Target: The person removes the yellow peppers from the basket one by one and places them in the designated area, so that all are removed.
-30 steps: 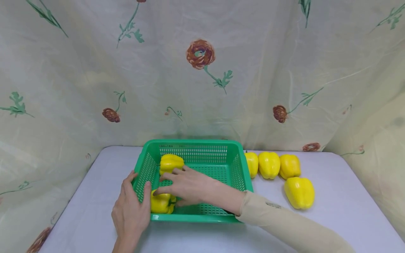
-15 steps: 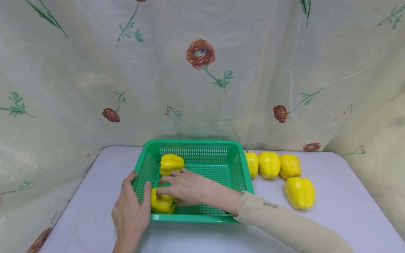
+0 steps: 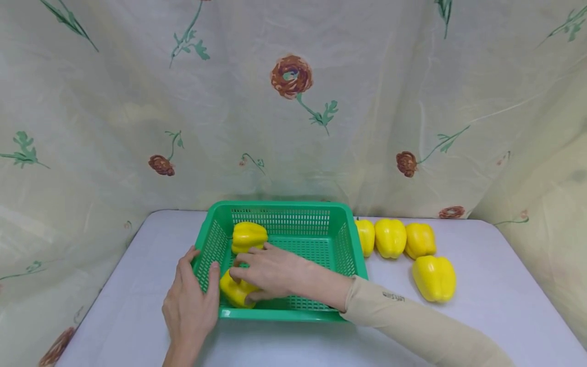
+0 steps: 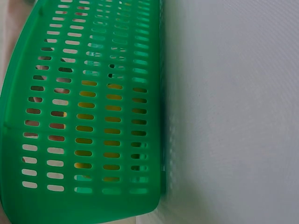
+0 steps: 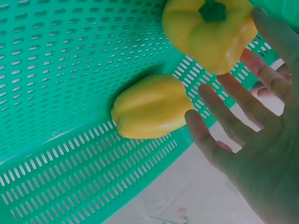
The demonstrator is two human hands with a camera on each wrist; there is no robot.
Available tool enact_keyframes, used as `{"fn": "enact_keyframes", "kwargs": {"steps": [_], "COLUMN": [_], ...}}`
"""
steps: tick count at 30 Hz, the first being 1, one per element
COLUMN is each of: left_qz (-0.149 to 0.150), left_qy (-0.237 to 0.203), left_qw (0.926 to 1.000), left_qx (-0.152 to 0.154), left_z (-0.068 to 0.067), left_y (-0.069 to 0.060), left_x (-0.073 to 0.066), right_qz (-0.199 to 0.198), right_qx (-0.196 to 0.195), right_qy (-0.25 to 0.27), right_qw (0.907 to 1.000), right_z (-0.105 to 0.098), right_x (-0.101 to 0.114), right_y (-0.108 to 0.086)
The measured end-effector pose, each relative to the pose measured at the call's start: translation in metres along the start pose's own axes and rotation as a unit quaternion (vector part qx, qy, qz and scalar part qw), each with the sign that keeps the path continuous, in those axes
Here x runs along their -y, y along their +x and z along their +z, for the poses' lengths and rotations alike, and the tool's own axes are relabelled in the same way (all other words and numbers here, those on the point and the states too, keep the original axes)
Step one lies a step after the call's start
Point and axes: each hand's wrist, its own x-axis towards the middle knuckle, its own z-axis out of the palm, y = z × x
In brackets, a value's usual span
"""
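Note:
A green plastic basket [image 3: 284, 315] with slotted walls stands on the table. My left hand [image 3: 191, 300] holds its left wall, with the thumb over the rim; the left wrist view shows that wall [image 4: 98, 196] close up. Inside the basket, my right hand [image 3: 275, 272] grips a yellow bell pepper [image 3: 233, 291] at the front left corner between thumb and fingers. That pepper sits tilted, and its green stem [image 5: 212, 10] shows in the right wrist view. Behind it, a second yellow bell pepper [image 3: 249, 236] lies on its side in the back left corner, apart from my fingers.
Right of the basket several more yellow bell peppers stand on the white table [image 3: 490, 306]: a row including one pepper [image 3: 390, 238] near the back, and another pepper [image 3: 434, 278] closer to me. A flowered curtain [image 3: 357, 132] hangs behind the table.
The front left pepper has turned and tilted in the basket under my right hand. My right thumb and fingers have closed in around it. My left hand stays on the basket wall.

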Motion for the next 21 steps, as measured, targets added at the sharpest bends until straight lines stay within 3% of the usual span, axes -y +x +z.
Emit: {"fn": "enact_keyframes", "kwargs": {"steps": [11, 21], "left_qz": [0.001, 0.004], "left_qy": [-0.001, -0.003], "left_qw": [1.0000, 1.0000], "left_qx": [-0.003, -0.006], "left_z": [0.000, 0.000], "left_y": [0.000, -0.001], "left_x": [0.000, 0.000], "right_qz": [0.023, 0.072], "right_qx": [0.004, 0.058], "right_qy": [0.014, 0.006], "right_qw": [0.9996, 0.9957], "right_z": [-0.002, -0.005], "right_x": [-0.002, -0.002], "right_y": [-0.003, -0.012]}}
